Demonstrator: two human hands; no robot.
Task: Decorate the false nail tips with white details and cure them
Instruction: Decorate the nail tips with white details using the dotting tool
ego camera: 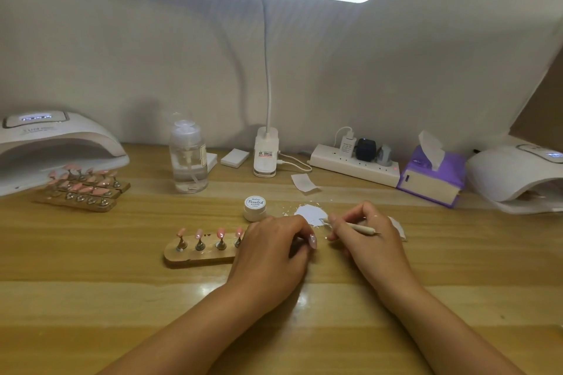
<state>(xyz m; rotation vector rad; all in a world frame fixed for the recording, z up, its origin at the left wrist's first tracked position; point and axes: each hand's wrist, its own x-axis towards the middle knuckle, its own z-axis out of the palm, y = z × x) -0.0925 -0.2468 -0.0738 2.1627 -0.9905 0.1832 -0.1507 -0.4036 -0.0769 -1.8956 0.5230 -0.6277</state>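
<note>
A wooden stand point(198, 256) in the middle of the table carries several pink nail tips point(220, 233) on small metal holders. My left hand point(271, 250) covers the stand's right end, fingers curled; what they hold is hidden. My right hand point(365, 237) pinches a thin cream-handled brush point(356, 226), its tip touching a blob of white gel point(310, 213) spread on the tabletop. A small white gel jar point(255, 208) stands closed just behind my left hand.
A curing lamp point(54, 146) sits at the far left with more stands of pink tips point(82, 189) before it. A second lamp point(518, 176) is at the far right. Pump bottle point(189, 158), desk lamp base point(266, 152), power strip point(353, 164) and purple tissue box point(432, 173) line the back.
</note>
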